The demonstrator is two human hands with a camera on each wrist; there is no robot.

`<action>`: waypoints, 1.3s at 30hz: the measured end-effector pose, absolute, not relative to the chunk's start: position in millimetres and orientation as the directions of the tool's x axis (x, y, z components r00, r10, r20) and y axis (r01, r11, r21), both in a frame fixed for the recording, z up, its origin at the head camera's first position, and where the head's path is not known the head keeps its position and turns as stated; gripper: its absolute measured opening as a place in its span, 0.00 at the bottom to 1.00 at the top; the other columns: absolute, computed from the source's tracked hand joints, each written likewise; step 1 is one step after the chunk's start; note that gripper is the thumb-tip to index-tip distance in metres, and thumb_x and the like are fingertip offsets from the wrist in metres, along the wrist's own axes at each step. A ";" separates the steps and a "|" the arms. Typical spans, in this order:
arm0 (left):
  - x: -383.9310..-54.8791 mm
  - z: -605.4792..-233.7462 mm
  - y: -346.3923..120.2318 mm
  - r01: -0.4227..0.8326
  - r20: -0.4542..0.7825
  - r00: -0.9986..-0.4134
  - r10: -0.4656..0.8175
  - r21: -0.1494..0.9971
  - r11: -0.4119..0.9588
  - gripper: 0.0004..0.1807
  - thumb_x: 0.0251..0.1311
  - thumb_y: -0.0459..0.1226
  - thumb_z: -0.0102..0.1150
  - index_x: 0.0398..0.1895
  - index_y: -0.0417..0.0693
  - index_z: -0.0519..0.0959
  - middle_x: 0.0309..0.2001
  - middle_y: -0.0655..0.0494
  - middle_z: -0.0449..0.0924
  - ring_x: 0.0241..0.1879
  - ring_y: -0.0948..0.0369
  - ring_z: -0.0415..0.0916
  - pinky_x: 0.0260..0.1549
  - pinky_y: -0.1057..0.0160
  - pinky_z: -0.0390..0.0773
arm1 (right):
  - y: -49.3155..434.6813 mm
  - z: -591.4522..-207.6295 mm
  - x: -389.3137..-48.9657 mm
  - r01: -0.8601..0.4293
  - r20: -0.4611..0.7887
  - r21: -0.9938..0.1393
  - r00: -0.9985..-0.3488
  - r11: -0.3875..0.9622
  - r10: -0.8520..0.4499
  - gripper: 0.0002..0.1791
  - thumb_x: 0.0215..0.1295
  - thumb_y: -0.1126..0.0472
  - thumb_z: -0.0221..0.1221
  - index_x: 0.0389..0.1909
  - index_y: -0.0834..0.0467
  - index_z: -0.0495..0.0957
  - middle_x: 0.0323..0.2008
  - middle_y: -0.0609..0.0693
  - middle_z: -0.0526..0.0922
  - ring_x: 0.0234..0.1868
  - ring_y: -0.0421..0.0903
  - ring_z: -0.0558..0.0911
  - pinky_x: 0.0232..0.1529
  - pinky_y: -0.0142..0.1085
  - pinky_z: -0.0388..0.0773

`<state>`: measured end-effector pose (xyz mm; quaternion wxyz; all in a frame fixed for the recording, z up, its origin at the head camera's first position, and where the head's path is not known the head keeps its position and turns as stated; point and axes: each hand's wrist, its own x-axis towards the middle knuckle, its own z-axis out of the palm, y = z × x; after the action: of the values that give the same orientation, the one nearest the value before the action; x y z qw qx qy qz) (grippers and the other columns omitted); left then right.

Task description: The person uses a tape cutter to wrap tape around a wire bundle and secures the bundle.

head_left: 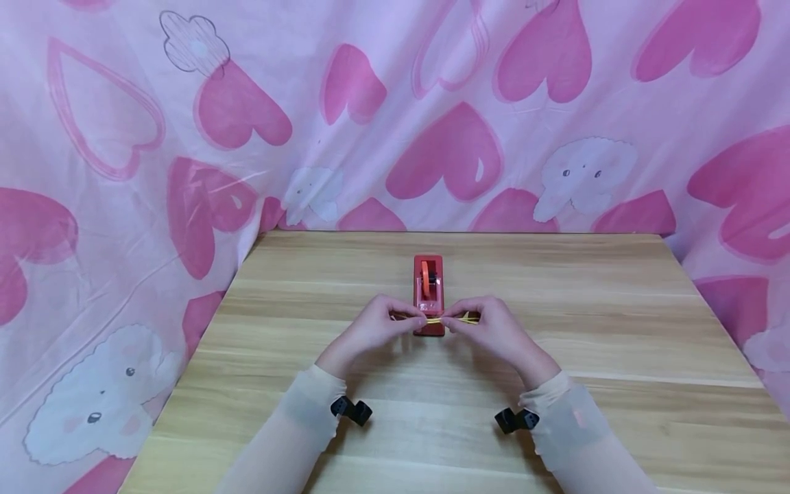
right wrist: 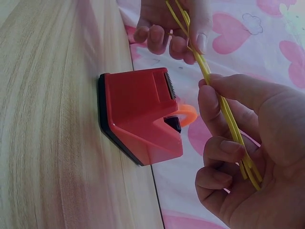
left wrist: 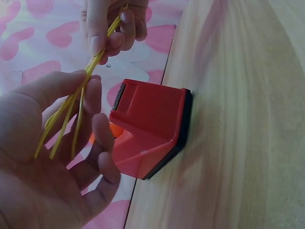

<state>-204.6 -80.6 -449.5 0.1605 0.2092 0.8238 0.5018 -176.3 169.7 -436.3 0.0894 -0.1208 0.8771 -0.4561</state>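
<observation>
Both hands hold one bundle of thin yellow strands (head_left: 434, 320) level above the front end of a red tape dispenser (head_left: 430, 307). My left hand (head_left: 378, 324) pinches the bundle between thumb and fingertips. On the other side, my right hand (head_left: 494, 328) pinches it the same way, a small gap from the left. Loose strand ends (left wrist: 58, 138) fan out over the left palm in the left wrist view. Along the right palm runs the other end of the strands (right wrist: 233, 125). A serrated cutter (right wrist: 170, 86) and an orange ring (right wrist: 187, 114) show on the dispenser.
The dispenser stands on a wood-grain table (head_left: 592, 302). Behind and beside the table hangs a pink curtain (head_left: 382, 165) with hearts and white animal faces. Each wrist carries a small black camera mount (head_left: 350, 410) on a pale sleeve.
</observation>
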 end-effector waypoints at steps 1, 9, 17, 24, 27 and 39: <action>-204.0 -450.5 -80.5 0.187 -0.040 -0.867 0.496 0.898 0.399 0.08 0.66 0.40 0.68 0.44 0.50 0.91 0.43 0.55 0.91 0.35 0.66 0.79 0.34 0.66 0.77 | 169.4 -436.6 -176.0 -0.133 -0.043 -0.821 -0.955 0.555 -0.293 0.06 0.68 0.51 0.68 0.42 0.45 0.90 0.40 0.43 0.90 0.40 0.47 0.81 0.41 0.39 0.79; -200.6 -451.3 -79.2 0.180 -0.011 -0.894 0.447 0.906 0.382 0.06 0.63 0.42 0.72 0.40 0.55 0.92 0.39 0.58 0.91 0.27 0.66 0.74 0.24 0.68 0.72 | 167.3 -436.5 -175.8 -0.146 -0.021 -0.822 -0.958 0.551 -0.285 0.05 0.67 0.50 0.69 0.41 0.43 0.90 0.41 0.42 0.90 0.41 0.49 0.81 0.41 0.39 0.78; -198.0 -448.9 -79.0 0.200 -0.002 -0.897 0.442 0.890 0.410 0.05 0.63 0.44 0.72 0.41 0.63 0.92 0.41 0.64 0.89 0.30 0.62 0.75 0.25 0.67 0.74 | 168.1 -438.0 -175.5 -0.129 -0.035 -0.820 -0.961 0.558 -0.274 0.06 0.65 0.49 0.70 0.41 0.42 0.90 0.42 0.42 0.90 0.41 0.48 0.78 0.41 0.39 0.75; -196.2 -451.5 -77.6 0.318 0.094 -0.889 0.449 0.831 0.456 0.06 0.62 0.42 0.73 0.41 0.62 0.92 0.37 0.64 0.87 0.30 0.63 0.74 0.26 0.68 0.73 | 169.3 -439.7 -174.5 -0.108 -0.057 -0.822 -0.961 0.559 -0.269 0.08 0.65 0.47 0.70 0.43 0.41 0.90 0.45 0.42 0.90 0.46 0.47 0.80 0.47 0.41 0.75; -195.2 -451.8 -77.3 0.360 0.131 -0.878 0.460 0.814 0.455 0.07 0.62 0.40 0.73 0.42 0.60 0.92 0.39 0.65 0.87 0.35 0.64 0.76 0.31 0.68 0.76 | 169.4 -440.1 -174.7 -0.108 -0.057 -0.829 -0.960 0.548 -0.275 0.08 0.65 0.47 0.70 0.43 0.42 0.89 0.45 0.42 0.90 0.47 0.47 0.81 0.47 0.42 0.76; -192.6 -451.3 -78.2 0.451 0.209 -0.844 0.493 0.774 0.444 0.09 0.63 0.38 0.72 0.45 0.56 0.91 0.38 0.65 0.87 0.36 0.65 0.77 0.33 0.67 0.79 | 170.4 -438.9 -172.0 -0.096 -0.070 -0.854 -0.953 0.511 -0.295 0.11 0.67 0.50 0.69 0.49 0.44 0.89 0.47 0.45 0.90 0.41 0.46 0.82 0.40 0.37 0.80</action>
<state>-192.6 -78.2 -451.3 0.0235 0.2781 0.8495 0.4477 -172.0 170.4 -438.9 0.1038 -0.1133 0.8629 -0.4815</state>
